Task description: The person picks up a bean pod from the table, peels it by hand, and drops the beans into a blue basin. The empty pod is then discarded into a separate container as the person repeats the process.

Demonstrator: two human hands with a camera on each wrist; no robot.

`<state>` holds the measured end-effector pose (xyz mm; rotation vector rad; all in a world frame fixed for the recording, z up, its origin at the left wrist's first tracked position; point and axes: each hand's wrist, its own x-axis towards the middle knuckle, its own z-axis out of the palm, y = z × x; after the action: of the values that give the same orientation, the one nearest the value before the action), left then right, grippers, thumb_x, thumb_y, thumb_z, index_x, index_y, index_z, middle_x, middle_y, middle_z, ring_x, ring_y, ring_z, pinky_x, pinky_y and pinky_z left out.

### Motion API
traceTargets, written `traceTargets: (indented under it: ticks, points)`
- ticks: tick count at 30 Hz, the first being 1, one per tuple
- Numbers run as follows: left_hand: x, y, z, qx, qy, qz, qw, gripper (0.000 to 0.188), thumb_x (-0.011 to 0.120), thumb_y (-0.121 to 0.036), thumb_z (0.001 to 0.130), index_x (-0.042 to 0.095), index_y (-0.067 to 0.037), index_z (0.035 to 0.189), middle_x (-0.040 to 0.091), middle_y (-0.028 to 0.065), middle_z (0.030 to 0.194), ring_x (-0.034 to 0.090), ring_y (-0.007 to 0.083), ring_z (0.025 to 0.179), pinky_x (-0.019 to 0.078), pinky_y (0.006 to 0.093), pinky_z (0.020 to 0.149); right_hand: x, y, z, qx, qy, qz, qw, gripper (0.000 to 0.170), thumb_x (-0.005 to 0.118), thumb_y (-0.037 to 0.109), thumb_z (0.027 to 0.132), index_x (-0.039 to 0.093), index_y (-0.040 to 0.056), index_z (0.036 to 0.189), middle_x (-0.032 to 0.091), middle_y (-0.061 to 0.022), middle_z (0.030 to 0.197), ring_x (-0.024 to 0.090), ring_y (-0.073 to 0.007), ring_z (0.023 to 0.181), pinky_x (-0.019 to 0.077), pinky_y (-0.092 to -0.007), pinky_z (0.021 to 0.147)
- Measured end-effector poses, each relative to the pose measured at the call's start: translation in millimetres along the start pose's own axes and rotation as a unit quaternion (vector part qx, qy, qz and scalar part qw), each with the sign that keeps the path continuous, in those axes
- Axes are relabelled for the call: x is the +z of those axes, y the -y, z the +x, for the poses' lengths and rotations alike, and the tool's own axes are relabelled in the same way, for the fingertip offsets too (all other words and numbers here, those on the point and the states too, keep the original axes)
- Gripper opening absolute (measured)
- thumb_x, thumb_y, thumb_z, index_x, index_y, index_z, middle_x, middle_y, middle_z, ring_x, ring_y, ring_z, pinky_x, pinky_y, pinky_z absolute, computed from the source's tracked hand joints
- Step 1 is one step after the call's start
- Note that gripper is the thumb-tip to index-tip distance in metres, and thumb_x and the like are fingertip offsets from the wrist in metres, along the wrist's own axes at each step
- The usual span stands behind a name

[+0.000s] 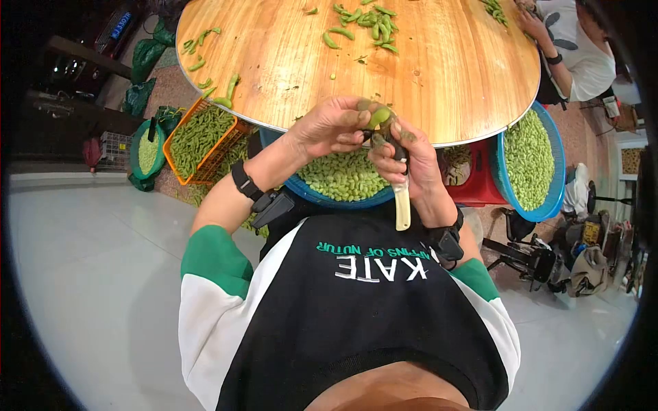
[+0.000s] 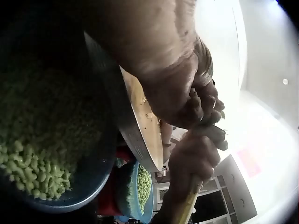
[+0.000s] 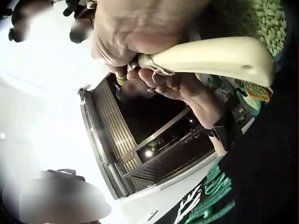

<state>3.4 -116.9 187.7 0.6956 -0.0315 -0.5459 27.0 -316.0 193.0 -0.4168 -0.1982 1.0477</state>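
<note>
My right hand [image 1: 415, 157] grips a cream-handled knife [image 1: 402, 205], its handle pointing back towards my chest and its blade hidden by the fingers. The handle [image 3: 215, 57] fills the upper right of the right wrist view. My left hand [image 1: 330, 127] pinches a light green bean [image 1: 379, 118] between thumb and fingers, right against the right hand's fingertips; whether it is a pod or a shelled bean I cannot tell. Both hands are over the near table edge. Below them, a blue basin [image 1: 373, 201] holds shelled green beans [image 1: 343, 177].
Green pods [image 1: 373, 24] lie scattered on the round wooden table [image 1: 288, 61]. An orange crate [image 1: 236, 130] of pods stands left, beside a green basin [image 1: 160, 154]. Right are a red stool [image 1: 480, 188] and another blue basin [image 1: 561, 164]. Another person [image 1: 576, 51] sits across at right.
</note>
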Motion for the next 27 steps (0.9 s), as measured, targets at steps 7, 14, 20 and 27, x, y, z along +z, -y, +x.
traceTargets:
  ticks: [7,14,20,27]
  points:
    - [17.3,-5.5,-2.4,0.38,-0.103,0.767,0.507,0.01,0.062,-0.002,0.077,0.056,0.0,0.085,0.057,0.008,0.074,0.058,0.0239,0.065,0.0469,0.035,0.056,-12.0,-5.4,5.0,-0.015,-0.063,0.049,0.997,0.021,0.051,0.022,0.095,0.05,0.0062,0.11,0.05,-0.0058,0.08,0.04,-0.0066,0.052,0.0323,-0.0167,0.038]
    - [24.8,11.0,-1.3,0.377,-0.183,0.602,0.68,0.013,0.064,0.0,0.077,0.06,0.002,0.089,0.058,0.0139,0.073,0.056,0.025,0.06,0.0448,0.0326,0.056,-2.1,-10.7,6.0,-0.041,-0.051,0.077,0.995,0.023,0.049,0.021,0.096,0.05,0.0086,0.115,0.052,-0.007,0.083,0.04,-0.0067,0.053,0.0324,-0.0165,0.039]
    - [27.5,16.0,5.7,0.334,-0.226,0.447,0.798,0.016,0.056,-0.011,0.09,0.059,0.004,0.087,0.062,0.0072,0.072,0.057,0.0119,0.06,0.044,0.0258,0.054,-1.6,-10.9,6.1,-0.081,-0.059,0.028,0.995,0.028,0.047,0.02,0.097,0.049,0.0045,0.12,0.054,-0.0068,0.084,0.041,-0.0068,0.053,0.0343,-0.0178,0.041]
    - [14.8,7.5,-2.2,0.103,-0.148,0.186,0.966,0.019,0.05,-0.014,0.096,0.061,0.001,0.098,0.059,0.0008,0.072,0.048,0.0024,0.06,0.0376,0.0173,0.052,-8.3,-9.8,0.6,-0.105,-0.152,-0.201,0.962,0.02,0.048,0.016,0.096,0.052,0.0006,0.107,0.057,-0.0087,0.085,0.044,-0.0065,0.053,0.0353,-0.0184,0.04]
